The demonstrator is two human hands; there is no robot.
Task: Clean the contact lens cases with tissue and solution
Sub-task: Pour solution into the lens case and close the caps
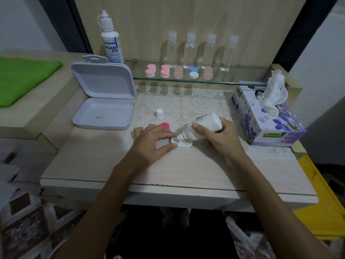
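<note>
A white contact lens case [183, 143] lies open on the lace mat at the table's middle. My left hand [151, 143] pinches its left well between thumb and forefinger. My right hand [221, 137] grips a small white solution bottle [203, 126], tipped with its nozzle down over the case. The bottle's white cap [159, 113] stands on the mat behind, and a pink case lid [165, 125] lies just behind my left hand. A tissue box [267, 118] with a tissue sticking up sits at the right.
An open white plastic box [104, 111] sits at the left. A glass shelf [224, 82] at the back holds several pink, blue and white lens cases [165, 71] and clear bottles [190, 50]. A tall Dream Eye bottle [111, 42] stands back left. A green cloth [24, 75] lies far left.
</note>
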